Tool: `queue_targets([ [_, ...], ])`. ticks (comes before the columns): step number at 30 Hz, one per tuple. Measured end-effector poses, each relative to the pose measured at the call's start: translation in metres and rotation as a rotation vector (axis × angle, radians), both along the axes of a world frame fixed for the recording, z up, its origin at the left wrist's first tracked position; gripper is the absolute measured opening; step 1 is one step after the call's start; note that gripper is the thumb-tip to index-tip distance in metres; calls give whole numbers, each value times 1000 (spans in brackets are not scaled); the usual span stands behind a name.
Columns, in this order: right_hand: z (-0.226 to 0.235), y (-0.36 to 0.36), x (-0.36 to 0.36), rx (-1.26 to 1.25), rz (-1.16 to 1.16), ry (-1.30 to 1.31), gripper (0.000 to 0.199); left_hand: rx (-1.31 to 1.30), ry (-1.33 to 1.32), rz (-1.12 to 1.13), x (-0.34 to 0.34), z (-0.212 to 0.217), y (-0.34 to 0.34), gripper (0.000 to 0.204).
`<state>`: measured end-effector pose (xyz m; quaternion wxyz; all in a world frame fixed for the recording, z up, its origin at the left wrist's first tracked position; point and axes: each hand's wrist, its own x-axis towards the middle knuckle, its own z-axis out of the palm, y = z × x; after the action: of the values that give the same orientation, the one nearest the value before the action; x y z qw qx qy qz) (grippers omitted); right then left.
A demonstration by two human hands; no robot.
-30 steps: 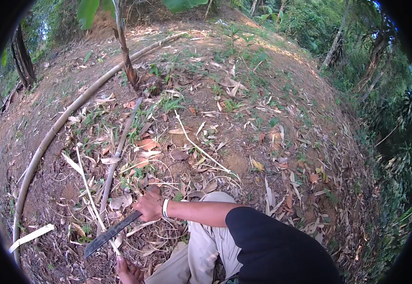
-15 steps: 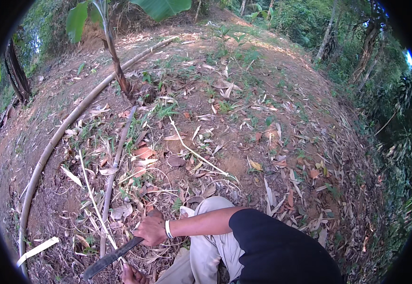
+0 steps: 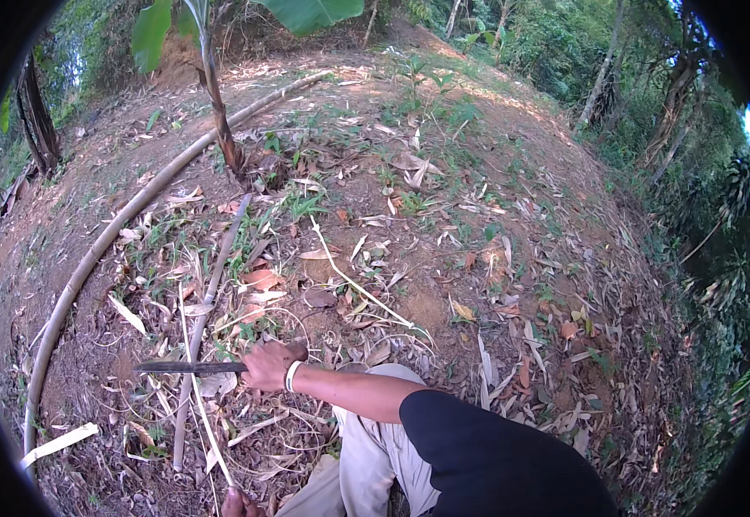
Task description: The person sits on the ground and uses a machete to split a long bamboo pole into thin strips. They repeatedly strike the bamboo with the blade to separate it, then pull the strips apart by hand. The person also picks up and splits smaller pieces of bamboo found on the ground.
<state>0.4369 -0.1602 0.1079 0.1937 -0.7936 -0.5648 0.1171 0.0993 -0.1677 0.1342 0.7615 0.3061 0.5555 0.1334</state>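
Note:
My right hand (image 3: 267, 365) is closed around the handle of a long dark-bladed machete (image 3: 190, 367), whose blade points left and lies nearly level. Below it, at the lower edge, my left hand (image 3: 241, 502) pinches the near end of a thin pale strip (image 3: 208, 422), possibly bamboo. From there the strip runs up and away, crossing the machete's blade. Whether blade and strip touch, I cannot tell. Only part of my left hand shows. A white band circles my right wrist.
A long bent pole (image 3: 108, 237) lies along the left side, behind a young banana plant (image 3: 222, 129). A flat stick (image 3: 211, 293) and another pale strip (image 3: 353, 282) rest on leaf-strewn soil. A wide pale sliver (image 3: 63, 444) lies lower left. Trees (image 3: 603, 82) stand at right.
My right hand has raised the machete away from my left hand, and its blade has swung from slanting down-left to nearly level. My left hand has dropped slightly toward the lower edge.

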Motion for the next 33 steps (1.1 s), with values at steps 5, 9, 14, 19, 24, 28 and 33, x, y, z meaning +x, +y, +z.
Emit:
queue_targets([
  [5, 7, -10, -61, 105, 350, -58, 18, 77, -118, -1, -6, 29, 5, 32],
  [9, -30, -3, 4, 60, -42, -40, 24, 67, 132, 59, 6, 49, -21, 23],
  [14, 0, 12, -15, 98, 21, -100, 30, 20, -76, -55, -14, 14, -1, 20],
  [19, 9, 0, 41, 8, -74, -8, 25, 11, -1, -28, -41, 28, -35, 13],
  [24, -8, -1, 14, 97, 8, -68, 23, 4, 84, 27, -60, 33, -46, 11],
  [28, 11, 8, 32, 19, 4, -71, 28, 67, 58, -79, -134, 17, -69, 14],
  [33, 14, 8, -2, 132, 106, -69, 23, -188, -145, -101, -179, -9, -84, 24],
])
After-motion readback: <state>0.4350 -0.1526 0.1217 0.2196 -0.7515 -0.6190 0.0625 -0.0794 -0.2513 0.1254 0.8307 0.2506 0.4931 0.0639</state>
